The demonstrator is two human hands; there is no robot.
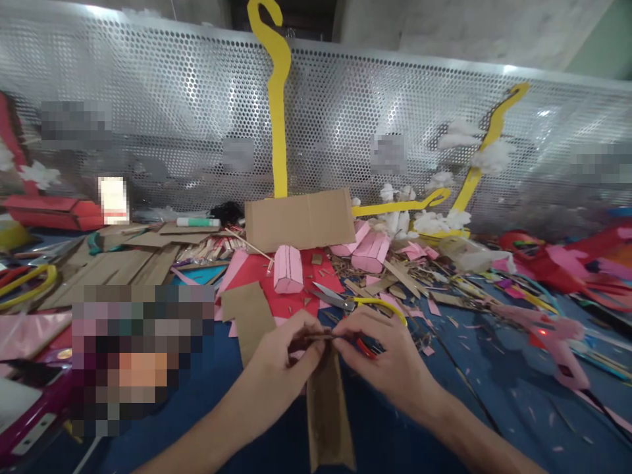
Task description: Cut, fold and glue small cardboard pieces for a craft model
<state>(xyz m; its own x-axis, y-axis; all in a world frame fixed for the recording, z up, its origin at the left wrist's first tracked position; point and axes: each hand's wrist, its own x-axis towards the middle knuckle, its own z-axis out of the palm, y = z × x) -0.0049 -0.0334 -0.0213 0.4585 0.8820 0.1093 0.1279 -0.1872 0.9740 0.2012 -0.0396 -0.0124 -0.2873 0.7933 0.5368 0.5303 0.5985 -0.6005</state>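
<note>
Low in the middle of the head view, a folded strip of brown cardboard lies lengthwise with raised sides. My left hand is closed, thumb and fingers pinching a small brown piece above the strip's far end. From the right, my right hand pinches at the same small piece; its fingertips nearly meet the left ones. Just beyond my hands lie scissors with a yellow handle. A pink paper block stands on red paper.
A cardboard box with a tall yellow hook shape stands at the back before a perforated metal screen. At the right lies a pink glue gun with a lit red light. Flat cardboard strips and scraps litter the blue table.
</note>
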